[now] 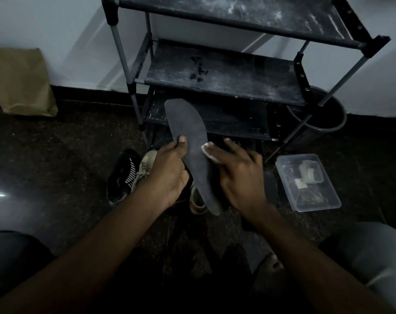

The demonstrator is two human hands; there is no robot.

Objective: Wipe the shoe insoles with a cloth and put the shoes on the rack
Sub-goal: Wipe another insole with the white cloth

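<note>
My left hand [170,171] grips a long dark grey insole [190,137] at its left edge, thumb on top, toe end pointing up and away. My right hand [237,171] presses a small white cloth [207,151] against the insole's right side with straight fingers. Below the hands on the dark floor lie a black shoe with a striped white patch [122,175] and a tan shoe [145,168]; another tan shoe [197,200] shows under the insole. The dark three-shelf rack [226,80] stands just beyond, against the wall.
A clear plastic container [308,182] with small items sits on the floor to the right. A dark round bin [321,116] stands behind the rack's right leg. A brown paper bag [18,82] leans on the wall at left. My knees show at both lower corners.
</note>
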